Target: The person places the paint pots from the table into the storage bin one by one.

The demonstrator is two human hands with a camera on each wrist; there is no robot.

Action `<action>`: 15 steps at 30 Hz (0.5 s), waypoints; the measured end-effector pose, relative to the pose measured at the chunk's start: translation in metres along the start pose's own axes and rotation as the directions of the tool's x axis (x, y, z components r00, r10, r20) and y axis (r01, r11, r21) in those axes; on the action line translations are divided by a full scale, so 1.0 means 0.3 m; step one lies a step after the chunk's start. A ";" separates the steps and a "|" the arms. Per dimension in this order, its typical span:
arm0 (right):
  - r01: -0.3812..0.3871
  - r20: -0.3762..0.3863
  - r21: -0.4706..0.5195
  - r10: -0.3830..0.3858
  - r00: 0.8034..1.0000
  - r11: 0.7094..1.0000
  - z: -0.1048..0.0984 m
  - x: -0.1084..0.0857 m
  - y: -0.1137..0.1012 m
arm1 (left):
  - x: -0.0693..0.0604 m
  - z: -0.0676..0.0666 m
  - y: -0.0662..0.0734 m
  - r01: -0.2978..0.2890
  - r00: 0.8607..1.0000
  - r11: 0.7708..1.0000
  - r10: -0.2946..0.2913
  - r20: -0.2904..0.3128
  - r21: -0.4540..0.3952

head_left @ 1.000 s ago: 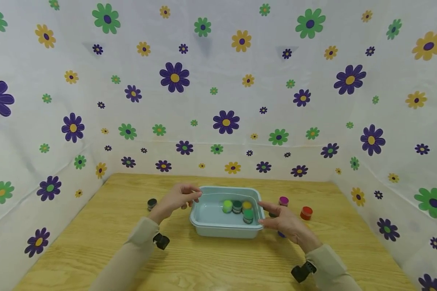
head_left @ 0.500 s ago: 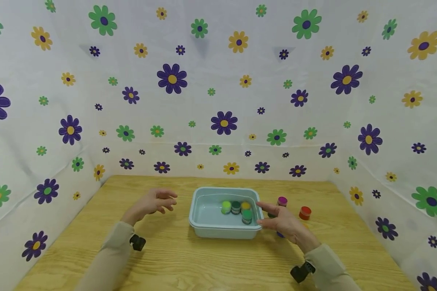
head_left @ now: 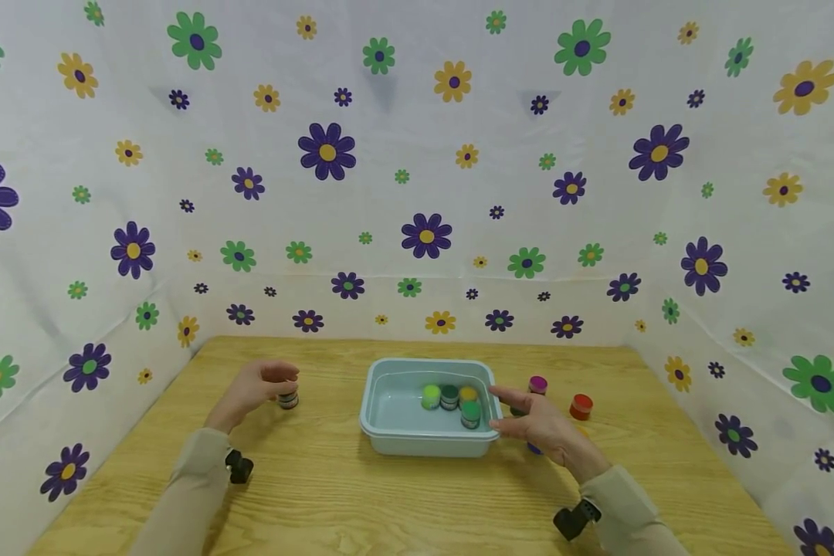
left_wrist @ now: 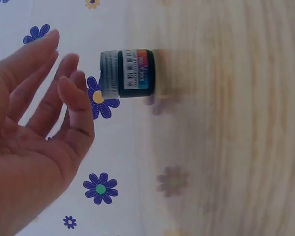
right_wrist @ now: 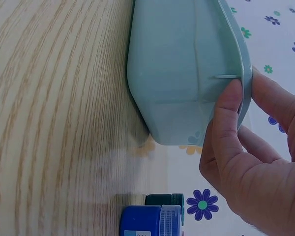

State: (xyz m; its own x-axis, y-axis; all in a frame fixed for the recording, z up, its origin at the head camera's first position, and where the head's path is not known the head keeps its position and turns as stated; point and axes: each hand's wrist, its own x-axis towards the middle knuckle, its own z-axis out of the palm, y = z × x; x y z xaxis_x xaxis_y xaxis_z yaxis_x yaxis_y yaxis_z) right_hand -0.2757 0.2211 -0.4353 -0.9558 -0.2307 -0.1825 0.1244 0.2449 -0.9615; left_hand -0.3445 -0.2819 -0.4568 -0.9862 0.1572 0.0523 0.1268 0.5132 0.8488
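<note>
Left hand (head_left: pixel 253 390): bare
Left sleeve (head_left: pixel 170 513): long, plain beige, lightly creased
Left cuff (head_left: pixel 205 454): same beige, broad, reaching the wrist
Left wrist camera (head_left: pixel 240 468): small, black, boxy, on a dark band
Right hand (head_left: pixel 549 428): bare
Right sleeve (head_left: pixel 642 529): plain beige cloth
Right cuff (head_left: pixel 615 493): broad, matching beige
Right wrist camera (head_left: pixel 571 523): black, boxy, on a dark band

pale blue basin (head_left: pixel 427 446): upright on the surface (head_left: pixel 403 502), rim pinched by the right hand (head_left: pixel 549 428); four paint jars (head_left: pixel 449 397) inside, grouped at its right. dark green jar (left_wrist: pixel 136 73), ribbed cap, printed label: upright, near the left hand (head_left: pixel 253 390).
</note>
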 end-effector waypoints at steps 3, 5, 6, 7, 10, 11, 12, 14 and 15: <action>0.001 -0.001 0.003 -0.001 1.000 1.000 0.000 0.002 0.000 | 0.002 -0.006 -0.015 0.020 1.000 1.000 -0.020 -0.017 0.003; 0.002 0.000 0.004 -0.002 1.000 1.000 0.001 0.002 -0.001 | 0.004 -0.008 -0.024 0.040 0.999 0.999 -0.040 -0.019 -0.006; 0.002 0.001 0.006 -0.002 1.000 1.000 0.001 0.002 -0.001 | 0.004 -0.008 -0.029 0.050 0.999 0.999 -0.050 -0.017 -0.012; 0.002 0.001 0.005 -0.002 1.000 1.000 0.001 0.002 -0.002 | 0.004 -0.008 -0.034 0.060 0.998 0.998 -0.061 -0.014 -0.016; 0.001 0.004 0.001 -0.001 1.000 1.000 0.001 0.000 -0.002 | 0.005 -0.006 -0.046 0.094 0.996 0.995 -0.093 0.009 -0.037; 0.002 0.004 -0.002 -0.002 1.000 1.000 0.002 0.000 -0.002 | 0.005 -0.006 -0.049 0.100 0.995 0.994 -0.099 0.022 -0.040; 0.002 0.001 -0.003 -0.002 1.000 1.000 0.002 0.000 -0.001 | 0.005 -0.005 -0.051 0.111 0.994 0.993 -0.109 0.031 -0.048; 0.004 0.002 -0.006 -0.004 1.000 1.000 0.003 -0.001 -0.002 | 0.004 -0.004 -0.053 0.125 0.991 0.990 -0.122 0.049 -0.063; 0.004 0.003 -0.006 -0.004 1.000 1.000 0.004 0.000 -0.002 | 0.003 -0.004 -0.052 0.130 0.990 0.989 -0.126 0.056 -0.067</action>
State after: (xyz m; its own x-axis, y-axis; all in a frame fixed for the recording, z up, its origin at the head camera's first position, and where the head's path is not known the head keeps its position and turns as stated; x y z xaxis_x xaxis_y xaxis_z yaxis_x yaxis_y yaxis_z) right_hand -0.2754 0.2199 -0.4350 -0.9556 -0.2344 -0.1788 0.1187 0.2491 -0.9612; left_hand -0.3474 -0.2908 -0.4693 -0.9867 0.1383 -0.0852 -0.0100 0.4717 0.8817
